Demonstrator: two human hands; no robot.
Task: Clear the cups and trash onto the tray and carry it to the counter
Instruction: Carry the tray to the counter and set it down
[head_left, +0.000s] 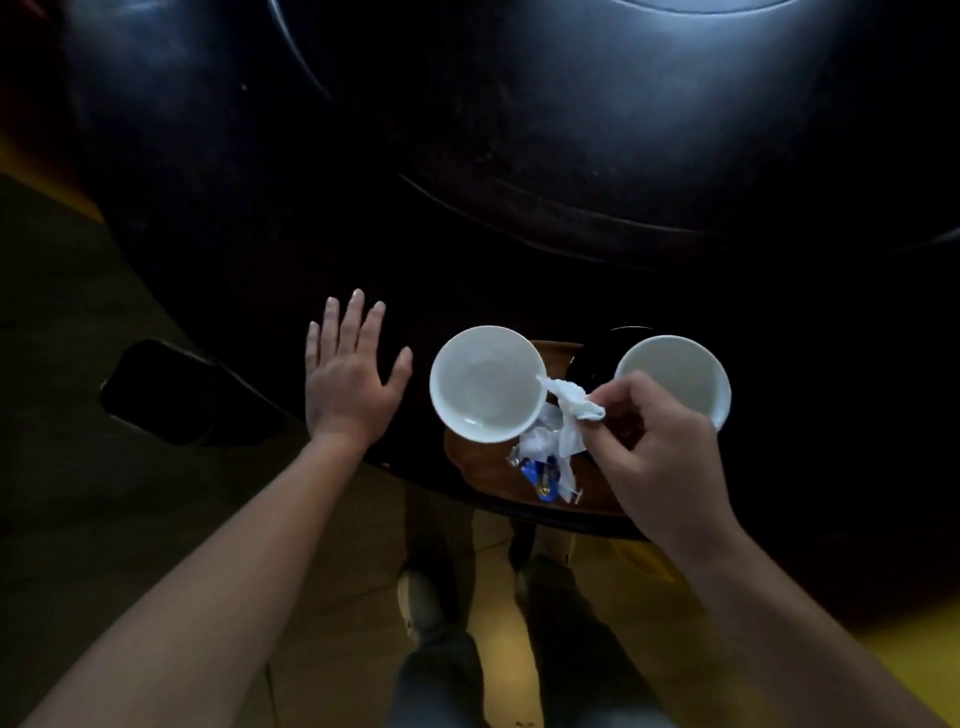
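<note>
The right hand (654, 441) covers the near rim of the right cup (675, 374) and the right part of the brown tray (467, 457). Its fingertips are hidden behind the white tissue (576, 410), which overlaps the left cup (483, 389) at its rim. A dark round thing (597, 353) between the cups is too dim to identify. The print on the blue wrapper (543, 475) is too small to read. The dark counter (467, 234) runs off the top and right edges; both forearms leave the bottom edge.
</note>
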